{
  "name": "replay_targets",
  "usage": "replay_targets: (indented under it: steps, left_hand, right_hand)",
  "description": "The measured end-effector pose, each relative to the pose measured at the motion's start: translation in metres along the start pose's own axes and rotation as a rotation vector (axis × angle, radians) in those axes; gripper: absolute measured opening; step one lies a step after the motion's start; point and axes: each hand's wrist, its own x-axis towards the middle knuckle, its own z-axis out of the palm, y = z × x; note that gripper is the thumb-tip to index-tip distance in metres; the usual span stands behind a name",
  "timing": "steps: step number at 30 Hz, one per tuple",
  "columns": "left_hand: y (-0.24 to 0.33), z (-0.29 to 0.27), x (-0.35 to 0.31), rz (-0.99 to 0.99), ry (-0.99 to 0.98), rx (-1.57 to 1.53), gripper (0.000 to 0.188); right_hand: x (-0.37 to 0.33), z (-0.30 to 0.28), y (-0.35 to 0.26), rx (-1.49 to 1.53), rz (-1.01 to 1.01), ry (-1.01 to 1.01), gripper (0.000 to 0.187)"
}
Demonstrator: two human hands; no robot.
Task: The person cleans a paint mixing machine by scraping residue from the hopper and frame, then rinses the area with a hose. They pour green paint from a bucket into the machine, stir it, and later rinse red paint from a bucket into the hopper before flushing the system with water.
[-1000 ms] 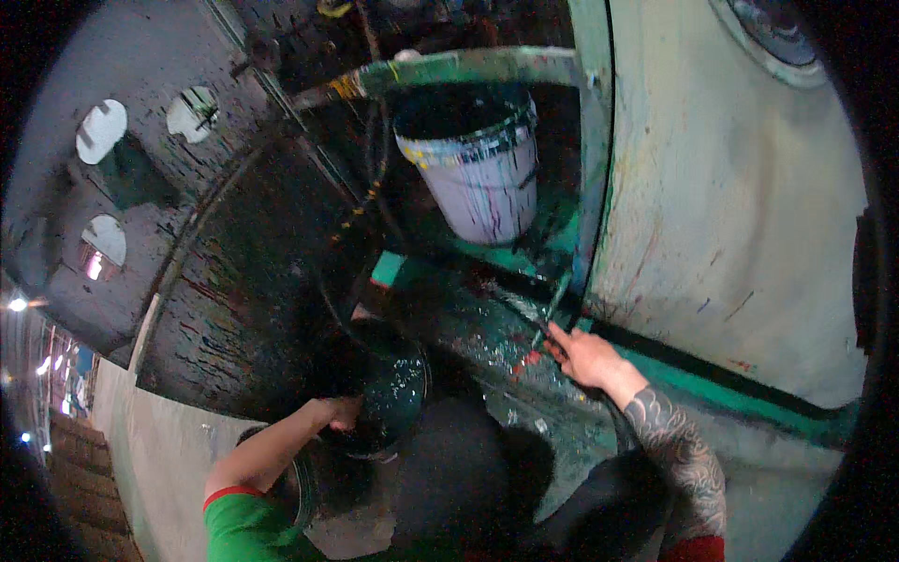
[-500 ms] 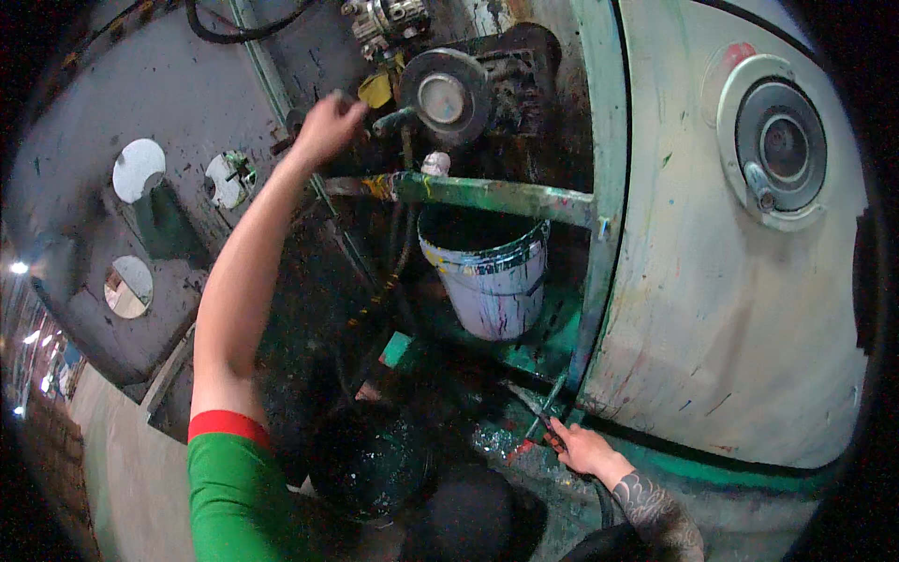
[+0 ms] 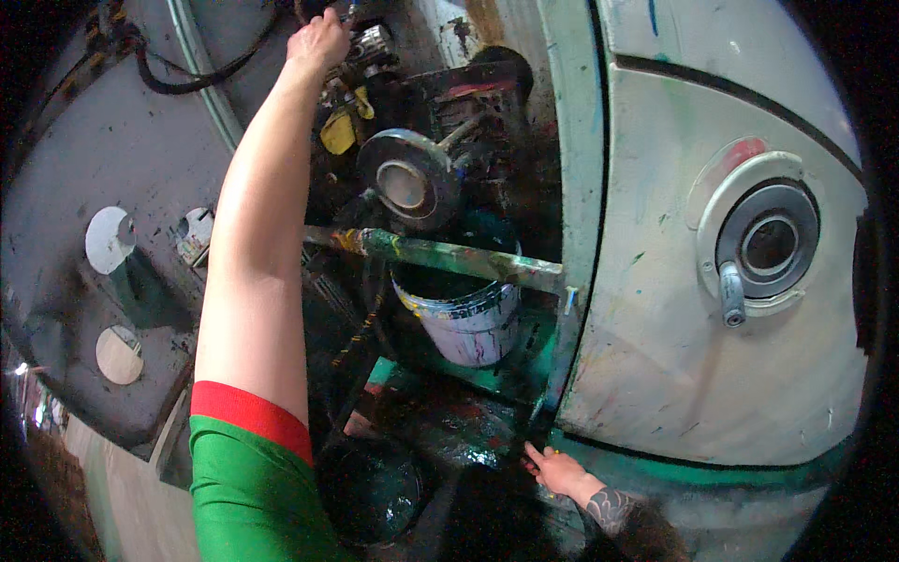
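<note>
Metal fitting (image 3: 375, 42) is sitting near 11 o'clock in the view, just at 3 o'clock from the left hand (image 3: 321, 39)! That hand's fingers are lying bent and close together, and I cannot tell what, if anything, they are clamping. Down at 5 o'clock, the right hand (image 3: 560, 473) is pointing 1 finger toward 10 o'clock; shadow is hiding its grip, so I cannot tell there either. A yellow piece (image 3: 339, 134) is hanging at 6 o'clock from the left hand, while a painted bar (image 3: 440, 259) is crossing in front of a streaked white bucket (image 3: 468, 335) near the centre.
</note>
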Motion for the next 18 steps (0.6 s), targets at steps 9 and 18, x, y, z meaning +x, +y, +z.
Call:
replay_targets:
  steps: [9,18]
  left_hand:
    - [-0.005,0.017,0.019,0.061,0.066,0.048,0.034]
    - [-0.003,0.013,0.024,-0.016,0.035,0.032,0.053]
  right_hand:
    - [0.014,0.001,-0.002,0.005,-0.011,-0.019,0.071]
    - [0.020,-0.005,-0.003,0.036,0.012,-0.011,0.076]
